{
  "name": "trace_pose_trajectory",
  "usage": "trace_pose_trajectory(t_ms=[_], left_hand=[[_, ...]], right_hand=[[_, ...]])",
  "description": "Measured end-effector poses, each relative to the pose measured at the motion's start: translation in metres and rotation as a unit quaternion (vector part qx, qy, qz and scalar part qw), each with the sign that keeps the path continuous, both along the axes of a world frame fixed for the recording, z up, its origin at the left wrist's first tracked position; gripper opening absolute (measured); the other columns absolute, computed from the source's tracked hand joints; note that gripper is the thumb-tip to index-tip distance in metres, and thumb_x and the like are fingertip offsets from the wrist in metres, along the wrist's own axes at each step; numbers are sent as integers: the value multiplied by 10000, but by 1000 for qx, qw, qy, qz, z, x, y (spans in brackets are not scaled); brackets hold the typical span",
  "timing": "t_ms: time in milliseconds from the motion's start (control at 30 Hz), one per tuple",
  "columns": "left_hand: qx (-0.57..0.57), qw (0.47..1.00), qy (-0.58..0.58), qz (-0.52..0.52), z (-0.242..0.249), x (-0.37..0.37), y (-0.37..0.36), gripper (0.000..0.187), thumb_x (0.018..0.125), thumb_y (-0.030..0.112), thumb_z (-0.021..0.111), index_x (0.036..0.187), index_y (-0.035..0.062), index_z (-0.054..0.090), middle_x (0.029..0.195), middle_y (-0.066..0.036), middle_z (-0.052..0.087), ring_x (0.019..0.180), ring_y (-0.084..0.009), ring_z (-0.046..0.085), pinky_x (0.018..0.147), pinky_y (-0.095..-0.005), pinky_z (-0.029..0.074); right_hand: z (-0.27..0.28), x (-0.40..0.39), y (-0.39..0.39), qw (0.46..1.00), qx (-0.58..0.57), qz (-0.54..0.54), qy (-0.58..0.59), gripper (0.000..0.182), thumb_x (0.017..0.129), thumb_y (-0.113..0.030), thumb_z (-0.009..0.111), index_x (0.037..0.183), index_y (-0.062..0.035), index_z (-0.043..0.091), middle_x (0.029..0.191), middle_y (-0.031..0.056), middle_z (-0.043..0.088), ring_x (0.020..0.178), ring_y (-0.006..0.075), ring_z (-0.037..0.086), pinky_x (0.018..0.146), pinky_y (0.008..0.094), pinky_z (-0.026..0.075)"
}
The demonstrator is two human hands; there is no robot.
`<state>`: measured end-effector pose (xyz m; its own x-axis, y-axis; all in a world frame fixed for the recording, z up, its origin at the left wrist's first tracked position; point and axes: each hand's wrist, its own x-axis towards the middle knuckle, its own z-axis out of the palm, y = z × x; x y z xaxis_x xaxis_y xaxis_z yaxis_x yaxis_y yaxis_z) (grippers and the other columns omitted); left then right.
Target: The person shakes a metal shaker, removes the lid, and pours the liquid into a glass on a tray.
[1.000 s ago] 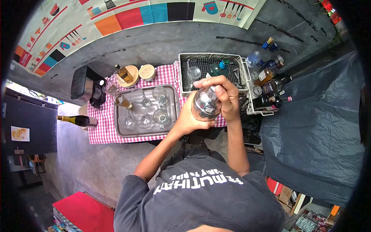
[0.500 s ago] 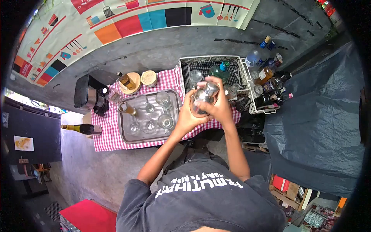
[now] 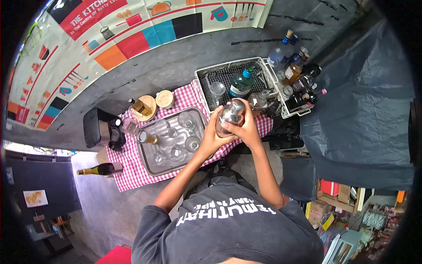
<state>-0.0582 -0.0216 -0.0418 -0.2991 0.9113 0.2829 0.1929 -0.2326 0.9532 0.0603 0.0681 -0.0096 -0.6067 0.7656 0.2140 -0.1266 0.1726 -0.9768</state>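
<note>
Both my hands hold a clear glass bottle [image 3: 229, 115] with a silvery cap above the red-checked cloth [image 3: 132, 169]. My left hand [image 3: 210, 140] cups its lower body from the left. My right hand [image 3: 247, 128] wraps its right side, fingers across the front. Left of the bottle a metal tray [image 3: 151, 163] carries several empty glasses [image 3: 192, 143]. Behind the bottle stands a white wire basket [image 3: 206, 72] with a green bottle [image 3: 239, 84] and a glass inside.
More bottles [image 3: 300, 83] crowd the shelf right of the basket. A black appliance [image 3: 99, 130], two round wooden lids [image 3: 165, 98] and a small bottle sit at the cloth's left end. A wine bottle [image 3: 99, 169] lies left. Dark tarpaulin [image 3: 365, 119] covers the right.
My right hand slid from the bottle's top down onto its side, exposing the cap. The bottle tilted more upright and both hands shifted slightly as the view swung.
</note>
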Motion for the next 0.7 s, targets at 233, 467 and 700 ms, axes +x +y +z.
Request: trace_pose_trajectory(t_ms=[233, 467, 700], left_hand=[[-60, 977, -156, -129, 2, 3, -11, 999, 740, 167, 792, 1481, 18, 139, 1446, -188, 310, 1340, -263, 354, 1097, -372, 307], [-213, 952, 48, -215, 8, -20, -11, 816, 855, 502, 655, 1350, -53, 319, 1161, -259, 528, 1018, -289, 587, 830, -362, 496], [-346, 892, 151, -248, -18, -18, -12, 909, 765, 756, 569, 1031, -101, 427, 780, -226, 597, 625, -234, 633, 523, -337, 487]], right_hand=[[-43, 20, -25, 982, -181, -54, -9, 850, 829, -164, 742, 1478, -24, 211, 1387, 146, 416, 1269, 237, 427, 1054, 364, 356], [-64, 45, -42, 912, -406, -29, 51, 622, 903, -448, 628, 1346, -66, 420, 1223, 83, 554, 1105, 174, 559, 894, 343, 483], [-113, 55, -69, 835, -547, 8, 66, 622, 894, -579, 563, 1269, -88, 497, 1116, 66, 603, 979, 159, 618, 818, 333, 539]])
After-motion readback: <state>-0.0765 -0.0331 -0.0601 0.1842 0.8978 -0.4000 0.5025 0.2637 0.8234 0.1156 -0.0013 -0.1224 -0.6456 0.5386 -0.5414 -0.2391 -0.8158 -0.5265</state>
